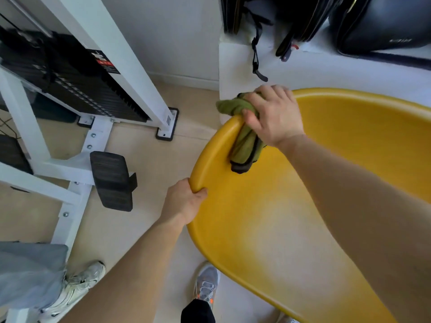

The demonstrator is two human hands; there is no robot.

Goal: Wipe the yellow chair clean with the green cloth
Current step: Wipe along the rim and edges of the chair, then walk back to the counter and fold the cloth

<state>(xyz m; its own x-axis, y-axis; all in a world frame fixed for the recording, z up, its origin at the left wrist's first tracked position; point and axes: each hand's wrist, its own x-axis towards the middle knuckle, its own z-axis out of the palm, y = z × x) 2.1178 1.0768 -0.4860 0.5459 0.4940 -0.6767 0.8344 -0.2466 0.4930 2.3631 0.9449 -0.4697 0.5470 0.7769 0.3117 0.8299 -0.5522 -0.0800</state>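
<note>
Pale wood floor fills the gap between a white weight machine on the left and a white ledge carrying black bags at the top right. The yellow chair takes up the lower right, its moulded shell seen from above.

The left hand reaches forward on a straight forearm and grips the shell's left rim. Its thumb lies on top, and its fingers are curled under the edge, out of sight.

The right hand comes across the seat from the right, knuckles up. Its fingers are clamped round the bunched green cloth, which is pressed on the rim at the shell's upper-left curve and hangs onto the inner surface. That curve sits just beside the ledge's corner.

Left of the rim, bare floor lies open as far as the machine's black foot pad. A grey shoe stands near the shell's lower edge.
</note>
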